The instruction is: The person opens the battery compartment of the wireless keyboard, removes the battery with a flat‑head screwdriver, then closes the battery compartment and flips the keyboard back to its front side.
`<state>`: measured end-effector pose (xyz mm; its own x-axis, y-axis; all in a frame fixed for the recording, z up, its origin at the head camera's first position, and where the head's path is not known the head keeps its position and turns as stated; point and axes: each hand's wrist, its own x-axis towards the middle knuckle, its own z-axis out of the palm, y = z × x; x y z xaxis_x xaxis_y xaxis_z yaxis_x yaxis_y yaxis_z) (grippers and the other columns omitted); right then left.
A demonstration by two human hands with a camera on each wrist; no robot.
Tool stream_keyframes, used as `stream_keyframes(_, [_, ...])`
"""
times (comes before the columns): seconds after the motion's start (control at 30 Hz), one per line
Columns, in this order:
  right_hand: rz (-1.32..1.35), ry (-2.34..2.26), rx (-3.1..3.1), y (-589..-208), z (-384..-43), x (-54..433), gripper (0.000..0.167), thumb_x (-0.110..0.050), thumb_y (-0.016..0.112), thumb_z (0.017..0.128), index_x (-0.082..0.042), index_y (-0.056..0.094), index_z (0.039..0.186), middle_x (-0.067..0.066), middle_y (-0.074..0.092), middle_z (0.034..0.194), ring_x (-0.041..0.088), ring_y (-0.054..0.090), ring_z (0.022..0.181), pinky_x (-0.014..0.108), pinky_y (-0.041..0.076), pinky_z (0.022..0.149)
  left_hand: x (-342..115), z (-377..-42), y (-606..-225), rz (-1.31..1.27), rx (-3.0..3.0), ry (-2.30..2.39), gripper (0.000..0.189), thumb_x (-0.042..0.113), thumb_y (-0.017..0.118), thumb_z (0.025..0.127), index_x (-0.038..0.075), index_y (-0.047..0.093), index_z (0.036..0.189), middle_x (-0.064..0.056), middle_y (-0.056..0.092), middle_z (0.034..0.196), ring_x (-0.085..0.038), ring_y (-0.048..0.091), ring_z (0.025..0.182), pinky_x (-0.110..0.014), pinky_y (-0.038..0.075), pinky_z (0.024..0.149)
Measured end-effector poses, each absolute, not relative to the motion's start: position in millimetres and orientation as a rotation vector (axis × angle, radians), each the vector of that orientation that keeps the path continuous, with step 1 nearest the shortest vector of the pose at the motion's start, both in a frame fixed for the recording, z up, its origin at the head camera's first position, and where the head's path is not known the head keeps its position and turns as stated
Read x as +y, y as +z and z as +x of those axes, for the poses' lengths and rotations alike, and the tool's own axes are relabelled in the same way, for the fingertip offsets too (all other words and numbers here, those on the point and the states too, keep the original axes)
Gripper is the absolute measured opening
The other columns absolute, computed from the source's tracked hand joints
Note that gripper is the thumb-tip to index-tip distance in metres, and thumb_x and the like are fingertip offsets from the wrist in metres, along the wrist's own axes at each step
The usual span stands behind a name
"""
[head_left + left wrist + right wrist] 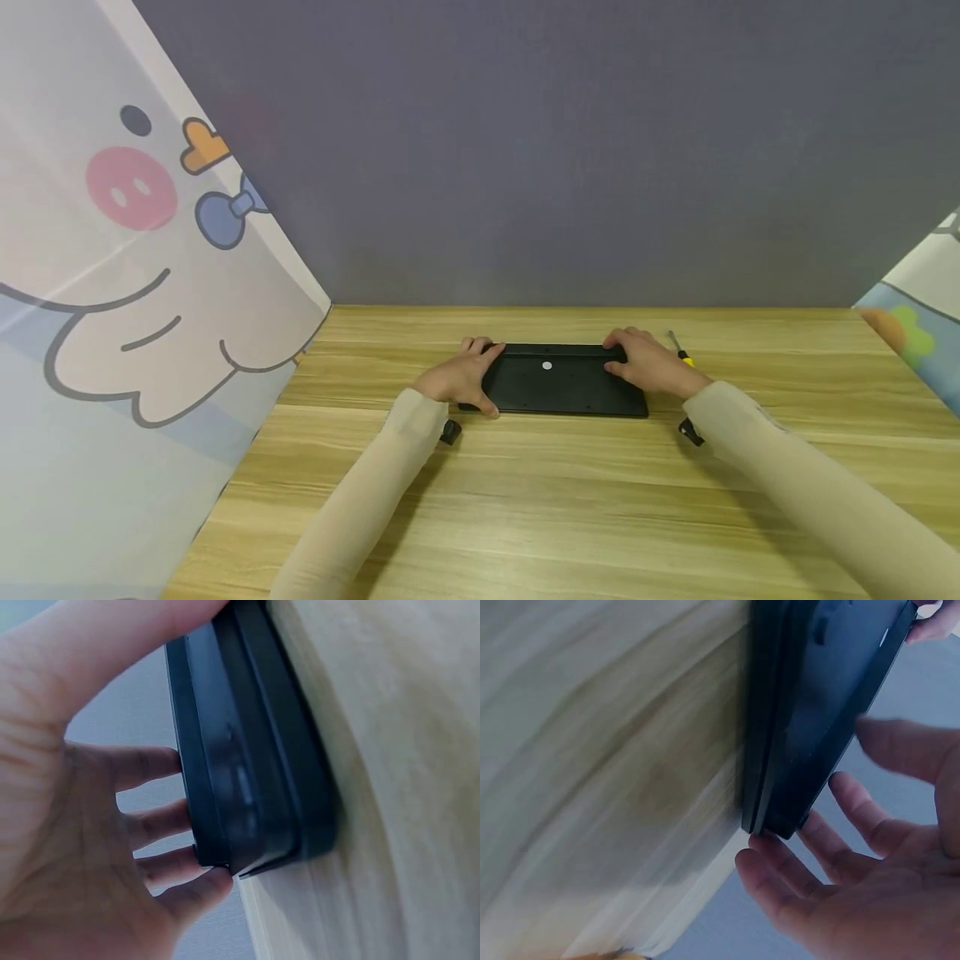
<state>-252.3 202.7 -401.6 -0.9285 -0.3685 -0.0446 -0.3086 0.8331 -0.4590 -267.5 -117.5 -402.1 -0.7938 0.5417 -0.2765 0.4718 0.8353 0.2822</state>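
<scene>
A black keyboard (562, 386) lies face down on the wooden table, a small round white sticker and a raised strip on its underside. My left hand (465, 377) spans its left end, thumb along the near edge and fingers at the far edge; the left wrist view shows those fingertips against the keyboard (240, 772). At the right end, my right hand (651, 364) reaches over the far corner. In the right wrist view its loosely bent fingers (780, 877) are right at the keyboard's corner, and the thumb stands apart from them.
A screwdriver (681, 352) with a black and yellow handle lies on the table just beyond the right wrist. Behind the table (570, 500) rises a grey panel (570, 150). A cartoon-printed curtain (172, 333) hangs at the left, and another printed cloth (915, 325) at the right.
</scene>
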Motion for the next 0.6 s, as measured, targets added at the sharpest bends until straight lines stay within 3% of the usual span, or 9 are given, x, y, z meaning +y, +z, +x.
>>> stream_keyframes(0.4, [-0.502,-0.708,2.881,-403.0,-264.6,193.1,0.026,-0.012,0.057,0.096,0.000,0.056,0.118,0.023,0.053,0.124,0.042,0.048,0.113,0.054,0.040,0.090,-118.2,-266.6,-404.7,0.787,2.685,0.276,0.117,0.047,0.084,0.066,0.016,0.012,0.153,-0.011,0.013,0.153,-0.026,0.014,0.135,-0.039,0.038,0.099])
stream_keyframes(0.6, [-0.514,-0.771,2.900,-406.8,-267.7,194.6,0.018,-0.010,0.057,0.095,0.000,0.059,0.110,0.021,0.059,0.113,0.032,0.058,0.093,0.047,0.045,0.077,-119.9,-265.6,-402.5,0.804,2.683,0.258,0.117,0.048,0.083,0.066,0.016,0.012,0.153,-0.011,0.013,0.153,-0.027,0.013,0.137,-0.041,0.035,0.102])
